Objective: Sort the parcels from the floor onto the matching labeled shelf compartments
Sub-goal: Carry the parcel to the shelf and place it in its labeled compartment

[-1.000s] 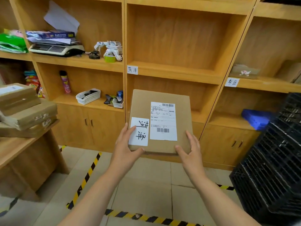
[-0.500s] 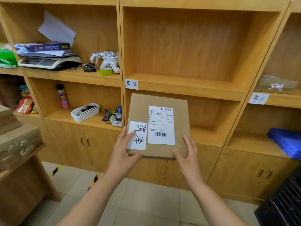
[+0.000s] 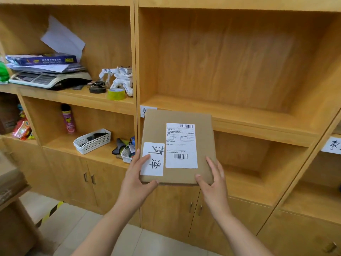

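A flat brown cardboard parcel with a printed shipping label and a white handwritten tag is held up in front of the wooden shelf unit. My left hand grips its near left corner, thumb on the tag. My right hand grips its near right corner. The parcel's far edge partly covers a white compartment label on the front edge of the large bare middle compartment. Another handwritten label shows at the right on the neighbouring compartment.
The left compartments hold a scale, papers, tape rolls, a white toy robot, a spray can and white baskets. Cabinet doors run below the shelves. A wooden table with cardboard boxes stands at the left.
I have stepped closer to the shelves, which now fill the view. The parcel has risen toward the middle compartment's front edge and now overlaps its label. The black crate has left the view.
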Tool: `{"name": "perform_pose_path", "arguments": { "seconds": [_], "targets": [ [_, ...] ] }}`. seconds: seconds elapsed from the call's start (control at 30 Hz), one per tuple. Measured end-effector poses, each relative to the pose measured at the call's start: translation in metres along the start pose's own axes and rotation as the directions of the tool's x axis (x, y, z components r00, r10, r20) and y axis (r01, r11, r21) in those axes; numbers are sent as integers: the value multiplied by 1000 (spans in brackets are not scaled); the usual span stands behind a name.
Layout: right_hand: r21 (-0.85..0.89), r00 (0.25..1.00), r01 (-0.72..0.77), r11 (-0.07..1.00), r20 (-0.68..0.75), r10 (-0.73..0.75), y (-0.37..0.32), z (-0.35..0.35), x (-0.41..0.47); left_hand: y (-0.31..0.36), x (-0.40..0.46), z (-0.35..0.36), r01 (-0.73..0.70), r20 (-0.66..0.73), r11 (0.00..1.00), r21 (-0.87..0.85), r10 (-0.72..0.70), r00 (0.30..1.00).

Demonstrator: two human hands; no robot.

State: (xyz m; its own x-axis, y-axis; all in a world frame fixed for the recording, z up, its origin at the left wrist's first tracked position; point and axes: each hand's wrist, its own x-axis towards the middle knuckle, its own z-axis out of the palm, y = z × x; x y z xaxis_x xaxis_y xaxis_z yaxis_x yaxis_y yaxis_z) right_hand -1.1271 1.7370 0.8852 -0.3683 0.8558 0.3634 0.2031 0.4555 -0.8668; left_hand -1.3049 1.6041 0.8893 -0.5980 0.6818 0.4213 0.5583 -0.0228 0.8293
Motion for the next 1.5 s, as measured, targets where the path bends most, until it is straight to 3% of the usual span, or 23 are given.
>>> {"name": "perform_pose_path", "arguments": {
  "seconds": [0.33, 0.6, 0.87, 1.2, 1.33, 1.5],
  "targets": [
    [-59, 982, 56, 997, -174, -66, -16, 60, 115, -39, 144, -2, -82, 46, 984, -160, 90, 995],
    [-96, 964, 56, 994, -255, -79, -45, 119, 200, -67, 265, -27, -157, 83, 968, -194, 176, 981],
    [-151, 952, 68, 986, -286, -109, -48, 148, 253, -88, 330, -25, -197, 63, 943, -270, 222, 973],
    [-314, 933, 77, 946, -312, -179, -27, 160, 288, -95, 368, -8, -256, 64, 962, -98, 263, 963],
    [-434, 929, 36, 900, -317, -190, -32, 159, 305, -88, 383, -7, -342, 26, 935, 96, 341, 940],
    [-589, 905, 82, 804, -294, -308, -31, 157, 327, -87, 401, -1, -434, 7, 825, 362, 463, 886]
  ]
}}
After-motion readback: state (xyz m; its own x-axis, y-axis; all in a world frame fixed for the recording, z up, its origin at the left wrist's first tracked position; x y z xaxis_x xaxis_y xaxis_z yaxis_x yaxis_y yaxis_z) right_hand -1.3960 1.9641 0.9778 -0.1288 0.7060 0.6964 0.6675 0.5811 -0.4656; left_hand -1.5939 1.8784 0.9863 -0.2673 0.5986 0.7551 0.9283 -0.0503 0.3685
